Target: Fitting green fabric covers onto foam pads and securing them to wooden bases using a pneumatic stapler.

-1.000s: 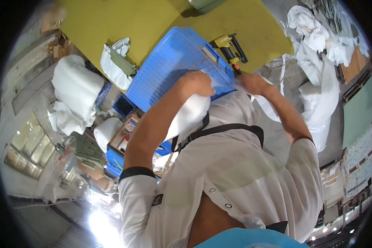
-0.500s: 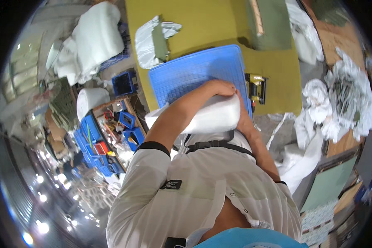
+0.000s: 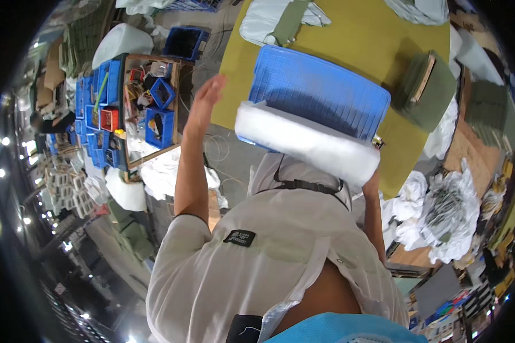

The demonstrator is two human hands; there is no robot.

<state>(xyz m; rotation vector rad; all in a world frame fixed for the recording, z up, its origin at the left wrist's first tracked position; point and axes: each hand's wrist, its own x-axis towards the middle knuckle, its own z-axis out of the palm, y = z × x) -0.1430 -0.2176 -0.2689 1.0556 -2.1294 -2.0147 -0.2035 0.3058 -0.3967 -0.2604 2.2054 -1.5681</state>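
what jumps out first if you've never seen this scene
A long roll of white padding stretches across the middle, over the near edge of a blue plastic crate on the yellow table. The right hand is at the roll's right end, largely hidden, while the left hand is raised open and empty off to the left. Further left, a wooden tray holds small blue and red bins.
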